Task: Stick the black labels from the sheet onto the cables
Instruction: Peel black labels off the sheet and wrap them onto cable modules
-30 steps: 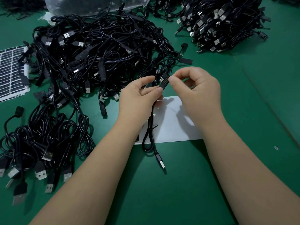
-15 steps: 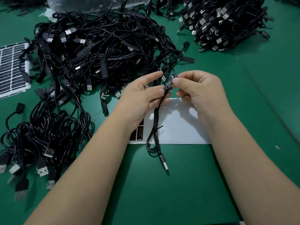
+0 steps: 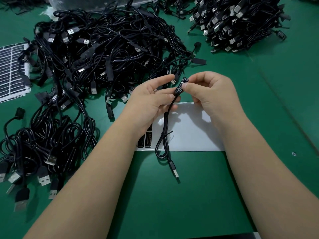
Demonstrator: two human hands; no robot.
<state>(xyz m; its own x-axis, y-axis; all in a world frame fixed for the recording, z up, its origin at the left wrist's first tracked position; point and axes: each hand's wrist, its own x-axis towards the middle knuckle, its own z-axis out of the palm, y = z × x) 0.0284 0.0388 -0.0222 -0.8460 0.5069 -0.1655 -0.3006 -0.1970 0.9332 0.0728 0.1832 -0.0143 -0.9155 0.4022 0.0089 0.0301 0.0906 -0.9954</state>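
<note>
A green table [image 3: 198, 195] carries everything. The biggest thing on it is a loose tangle of black USB cables [image 3: 107, 54] spread across the far left and middle; a second, tidier stack of cables [image 3: 238, 23] lies at the far right, and a smaller bunch [image 3: 43, 149] sits near the left edge with its plugs pointing toward the camera. A clear plastic bag [image 3: 96, 4] shows at the top edge behind the tangle. A nearly used white label sheet [image 3: 189, 131] lies flat in the middle under the hands — a few black labels [image 3: 148, 139] remain at its left end. Another sheet, full of labels [image 3: 12, 71], lies at the far left, partly under cables.

The left hand [image 3: 150, 104] and the right hand [image 3: 212, 94] hold one tied cable [image 3: 165, 128] above the white sheet. Its USB plug [image 3: 175, 173] rests on the table just in front of the sheet. The right thumb and forefinger pinch the small controller block [image 3: 181, 85] at the cable's upper end, where a black label with white print is seen. The left thumb and fingers pinch the cord just below that block — forefinger stretched out toward it.
</note>
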